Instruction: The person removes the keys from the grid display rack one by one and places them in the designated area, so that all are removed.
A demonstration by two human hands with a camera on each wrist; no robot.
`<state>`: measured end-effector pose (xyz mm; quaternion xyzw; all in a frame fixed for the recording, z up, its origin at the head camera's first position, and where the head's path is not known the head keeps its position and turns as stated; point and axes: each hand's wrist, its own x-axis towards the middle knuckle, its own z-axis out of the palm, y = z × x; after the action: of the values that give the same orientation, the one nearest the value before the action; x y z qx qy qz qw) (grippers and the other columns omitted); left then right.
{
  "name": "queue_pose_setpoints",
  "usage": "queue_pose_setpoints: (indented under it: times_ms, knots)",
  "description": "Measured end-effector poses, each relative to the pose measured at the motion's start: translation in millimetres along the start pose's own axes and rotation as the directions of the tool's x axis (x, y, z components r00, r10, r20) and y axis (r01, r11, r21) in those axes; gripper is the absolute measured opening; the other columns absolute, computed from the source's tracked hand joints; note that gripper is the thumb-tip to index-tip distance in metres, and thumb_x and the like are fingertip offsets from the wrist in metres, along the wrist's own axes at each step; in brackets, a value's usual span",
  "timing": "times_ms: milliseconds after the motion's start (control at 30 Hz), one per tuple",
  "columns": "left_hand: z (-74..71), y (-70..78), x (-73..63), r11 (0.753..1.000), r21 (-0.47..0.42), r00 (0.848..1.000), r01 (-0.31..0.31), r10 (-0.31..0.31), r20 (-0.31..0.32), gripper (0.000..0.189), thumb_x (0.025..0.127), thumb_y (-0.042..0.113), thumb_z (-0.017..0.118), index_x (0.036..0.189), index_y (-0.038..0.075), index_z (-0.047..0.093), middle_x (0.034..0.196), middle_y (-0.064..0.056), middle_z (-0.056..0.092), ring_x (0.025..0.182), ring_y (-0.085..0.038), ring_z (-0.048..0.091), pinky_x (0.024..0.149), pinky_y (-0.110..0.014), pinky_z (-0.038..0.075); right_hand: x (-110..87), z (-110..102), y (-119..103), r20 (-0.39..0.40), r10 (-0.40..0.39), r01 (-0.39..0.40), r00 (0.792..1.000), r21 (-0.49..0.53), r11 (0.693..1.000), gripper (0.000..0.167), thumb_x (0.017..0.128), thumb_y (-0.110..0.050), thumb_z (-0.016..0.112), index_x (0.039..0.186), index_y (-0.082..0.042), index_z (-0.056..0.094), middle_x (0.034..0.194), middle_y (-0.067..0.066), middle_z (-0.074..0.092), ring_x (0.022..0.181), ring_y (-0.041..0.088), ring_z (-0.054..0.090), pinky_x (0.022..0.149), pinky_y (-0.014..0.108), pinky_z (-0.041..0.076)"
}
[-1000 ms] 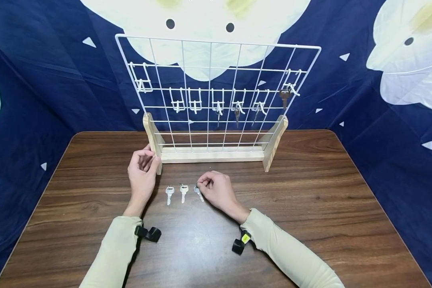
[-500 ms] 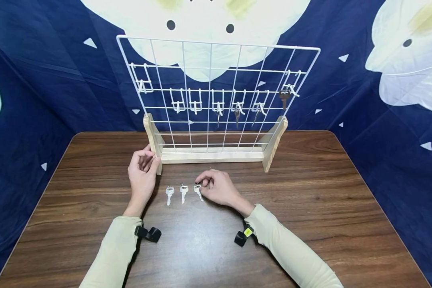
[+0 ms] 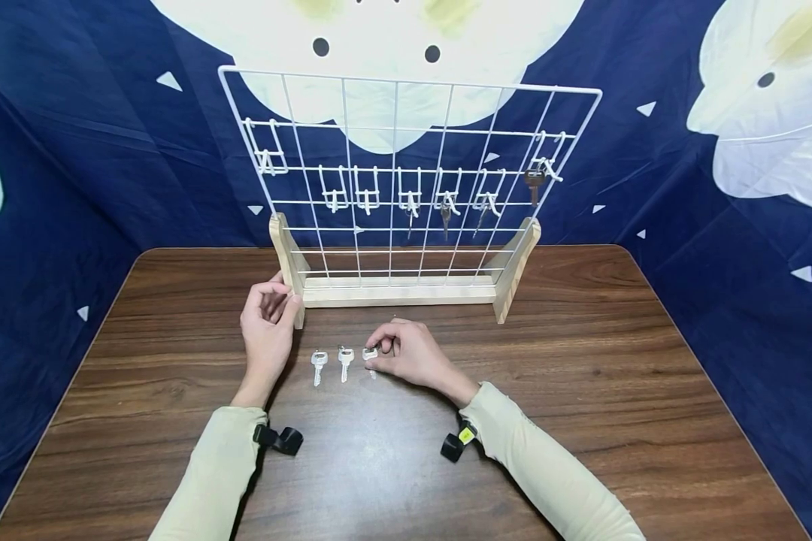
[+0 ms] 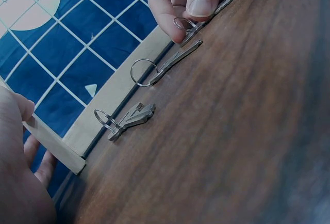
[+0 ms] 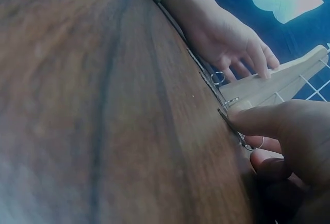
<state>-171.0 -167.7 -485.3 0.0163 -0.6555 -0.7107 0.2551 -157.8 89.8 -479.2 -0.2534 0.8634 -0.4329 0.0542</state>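
Observation:
My left hand (image 3: 266, 330) holds the left wooden leg (image 3: 286, 252) of a wire-grid rack, thumb in front and fingertips at the outer side. Low over the table, my right hand (image 3: 411, 352) pinches the rightmost silver key (image 3: 370, 353) between thumb and fingers; the thumb covers part of its blade. In the left wrist view, that key's ring sits by the fingertips, and the key lies at or very near the tabletop. A middle key (image 3: 346, 362) and a left key (image 3: 319, 366) lie flat between my hands, each with a ring.
The white grid (image 3: 395, 80) stands upright at the back of the wooden table (image 3: 616, 361). Several white hooks hang on it; a dark key (image 3: 534, 184) and smaller keys hang from hooks on the right half. Patterned blue cloth (image 3: 683, 188) surrounds the table.
The right thumb has shifted over the rightmost key, which has straightened slightly and now shows less of its blade. My left hand stays on the rack leg.

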Motion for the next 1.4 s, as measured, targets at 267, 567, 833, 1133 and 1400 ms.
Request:
queue_pose_setpoints:
  times_ms: [267, 567, 833, 1133, 1400]
  knots:
    - [0.7, 0.1, 0.5, 1.0, -0.004, 1.0, 0.0, 0.0, -0.004, 0.024, 0.099, -0.015, 0.07, 0.115, -0.02, 0.054, 0.144, -0.011, 0.072, 0.124, -0.008, 0.07, 0.107, -0.021, 0.056, 0.9, 3, 1, -0.021, 0.03, -0.03, 0.999, -0.021, 0.999, 0.025, 0.083, -0.017, 0.099, 0.102, -0.014, 0.083, 0.083, -0.006, 0.066, 0.062, -0.001, 0.05, 0.058, 0.019, 0.045]
    - [0.7, -1.4, 0.8, 1.0, 0.012, 1.0, 0.006, -0.006, -0.007, 0.023, 0.099, -0.014, 0.069, 0.116, -0.02, 0.054, 0.147, -0.019, 0.069, 0.123, -0.009, 0.07, 0.107, -0.022, 0.056, -0.1, 4, 1, -0.042, 0.034, -0.034, 0.999, 0.0, 0.999, 0.022, 0.084, -0.016, 0.099, 0.099, -0.013, 0.082, 0.079, -0.006, 0.066, 0.059, -0.003, 0.047, 0.055, 0.017, 0.041]
    - [0.8, -0.5, 0.3, 1.0, 0.002, 1.0, 0.002, -0.002, -0.008, 0.023, 0.099, -0.015, 0.069, 0.115, -0.02, 0.053, 0.145, -0.016, 0.07, 0.124, -0.008, 0.07, 0.107, -0.021, 0.056, -1.6, 2, 1, -0.069, 0.035, -0.031, 0.997, 0.069, 0.997, 0.025, 0.084, -0.017, 0.099, 0.102, -0.012, 0.082, 0.078, -0.002, 0.068, 0.058, -0.002, 0.046, 0.053, 0.017, 0.038]
    - [0.7, -0.6, -0.1, 1.0, 0.0, 1.0, -0.006, 0.006, -0.007, 0.024, 0.099, -0.016, 0.068, 0.116, -0.021, 0.053, 0.144, -0.014, 0.071, 0.124, -0.008, 0.07, 0.106, -0.02, 0.056, -0.6, 5, 10, -0.155, -0.008, 0.028, 0.988, 0.131, 0.991, 0.011, 0.102, -0.021, 0.082, 0.104, -0.01, 0.083, 0.077, -0.005, 0.068, 0.061, 0.002, 0.051, 0.054, 0.019, 0.041]
    - [0.8, 1.3, -0.3, 1.0, 0.0, 1.0, 0.007, -0.007, 0.0, 0.023, 0.099, -0.016, 0.068, 0.116, -0.02, 0.053, 0.15, -0.024, 0.066, 0.122, -0.008, 0.07, 0.105, -0.019, 0.056, 0.7, 4, 14, -0.222, -0.012, 0.059, 0.975, 0.209, 0.976, 0.024, 0.113, -0.026, 0.066, 0.109, -0.009, 0.083, 0.081, -0.001, 0.073, 0.074, 0.01, 0.066, 0.066, 0.023, 0.051]
